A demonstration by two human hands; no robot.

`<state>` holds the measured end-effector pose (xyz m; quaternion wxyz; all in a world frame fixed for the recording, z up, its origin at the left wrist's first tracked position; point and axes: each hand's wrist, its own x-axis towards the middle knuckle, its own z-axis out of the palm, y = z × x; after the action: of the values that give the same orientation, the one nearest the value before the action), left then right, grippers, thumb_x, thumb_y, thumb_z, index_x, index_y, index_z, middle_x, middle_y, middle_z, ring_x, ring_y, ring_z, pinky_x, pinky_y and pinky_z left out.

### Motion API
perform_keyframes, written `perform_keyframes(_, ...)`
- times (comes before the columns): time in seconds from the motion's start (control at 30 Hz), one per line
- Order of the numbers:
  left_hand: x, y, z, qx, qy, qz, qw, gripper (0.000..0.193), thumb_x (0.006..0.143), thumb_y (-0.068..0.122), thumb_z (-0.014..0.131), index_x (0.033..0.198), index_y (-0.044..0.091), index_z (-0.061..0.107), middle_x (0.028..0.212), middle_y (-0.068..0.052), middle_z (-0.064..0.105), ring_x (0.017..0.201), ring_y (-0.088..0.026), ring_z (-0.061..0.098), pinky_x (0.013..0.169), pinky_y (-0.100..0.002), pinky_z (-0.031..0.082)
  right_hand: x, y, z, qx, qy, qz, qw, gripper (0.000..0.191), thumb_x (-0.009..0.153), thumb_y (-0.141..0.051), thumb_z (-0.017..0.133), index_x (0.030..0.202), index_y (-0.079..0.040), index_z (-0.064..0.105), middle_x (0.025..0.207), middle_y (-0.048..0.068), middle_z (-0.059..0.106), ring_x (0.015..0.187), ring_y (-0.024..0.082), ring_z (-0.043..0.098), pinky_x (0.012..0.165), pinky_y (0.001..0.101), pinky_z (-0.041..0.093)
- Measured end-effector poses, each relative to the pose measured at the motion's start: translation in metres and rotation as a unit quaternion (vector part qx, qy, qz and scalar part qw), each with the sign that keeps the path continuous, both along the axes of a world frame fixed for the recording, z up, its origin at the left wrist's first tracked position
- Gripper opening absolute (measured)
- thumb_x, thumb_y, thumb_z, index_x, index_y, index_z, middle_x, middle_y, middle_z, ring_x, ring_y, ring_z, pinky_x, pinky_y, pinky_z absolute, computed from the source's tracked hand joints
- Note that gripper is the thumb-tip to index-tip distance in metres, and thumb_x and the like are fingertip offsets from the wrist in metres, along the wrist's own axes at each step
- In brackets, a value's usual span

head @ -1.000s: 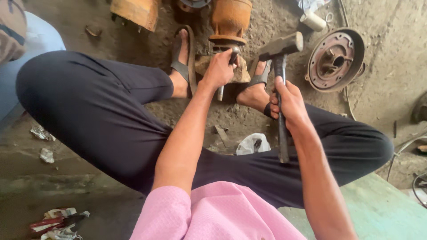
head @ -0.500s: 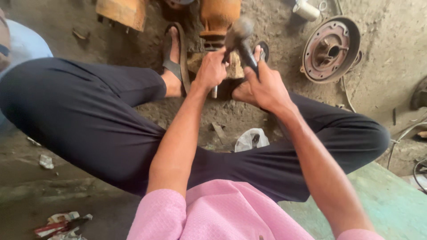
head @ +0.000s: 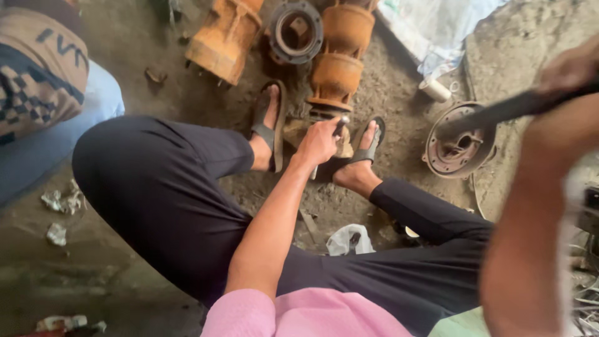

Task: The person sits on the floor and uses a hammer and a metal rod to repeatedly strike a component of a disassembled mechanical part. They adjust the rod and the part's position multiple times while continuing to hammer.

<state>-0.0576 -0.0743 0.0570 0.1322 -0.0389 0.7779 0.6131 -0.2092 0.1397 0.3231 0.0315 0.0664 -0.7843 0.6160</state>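
**Hammer raised above the held punch**

Head view: left hand [head: 319, 142] is closing its fingers around a thin metal punch [head: 337, 128], standing it on the base of the rusty orange pump housing [head: 336, 65] that is lying on the dirt floor [head: 399, 93] between the person's two sandalled feet. Right hand [head: 571, 68] is gripping a dark hammer handle [head: 499, 112] high at the right edge of the frame, blurred; the hammer head is out of sight. Half a second ago the hammer was sitting low, right on the punch beside the left hand; now it is lifted well clear, so I am judging this as the top of a swing while the punch is staying in place. A round grey flange plate [head: 458, 142] is resting on the floor to the right of the feet, a second orange housing [head: 224, 37] and a dark ring-shaped part [head: 296, 31] are lying near the top edge, and another person's patterned sleeve [head: 37, 68] is showing at the left edge.
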Motion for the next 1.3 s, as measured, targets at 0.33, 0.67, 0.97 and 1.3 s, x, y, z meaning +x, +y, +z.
perform_keyframes(0.33,0.001,0.016,-0.007,0.011,0.070,0.047,0.996,0.016,0.083,0.005,0.067,0.099,0.006,0.066,0.086,-0.025,0.069,0.086,-0.046,0.067,0.073,-0.052,0.053,0.121,-0.017,-0.084,0.213,-0.410,0.001,0.887,0.038,0.111,-0.042,0.053,0.100,-0.006,0.052,0.069,0.007,0.053,0.055,0.021,0.050,0.049,0.0364,0.039)
perform_keyframes(0.67,0.002,0.000,-0.006,0.050,0.000,0.012,0.999,0.014,0.082,-0.003,0.064,0.094,0.004,0.064,0.084,-0.019,0.072,0.088,-0.038,0.073,0.077,-0.043,0.055,0.163,-0.011,-0.073,-0.045,-0.510,-0.109,0.852,0.035,0.107,-0.043,0.051,0.096,-0.010,0.050,0.064,0.001,0.045,0.043,0.011,0.041,0.038,0.0273,0.035)
perform_keyframes(0.97,0.010,0.013,0.002,0.005,0.043,-0.038,0.998,0.019,0.086,-0.004,0.059,0.102,0.004,0.065,0.088,-0.022,0.071,0.092,-0.044,0.068,0.077,-0.049,0.052,0.185,0.001,-0.101,0.013,-0.513,-0.100,0.852,0.030,0.107,-0.038,0.052,0.095,-0.011,0.048,0.064,-0.001,0.047,0.044,0.009,0.042,0.037,0.0272,0.036)
perform_keyframes(1.3,0.018,0.023,-0.014,-0.011,0.080,-0.056,0.995,0.018,0.090,0.000,0.062,0.106,0.007,0.060,0.093,-0.019,0.070,0.096,-0.042,0.068,0.081,-0.050,0.052,0.165,-0.014,-0.112,0.367,-0.336,0.060,0.865,0.040,0.108,-0.037,0.058,0.096,0.001,0.057,0.073,0.014,0.059,0.065,0.023,0.056,0.061,0.0402,0.046)
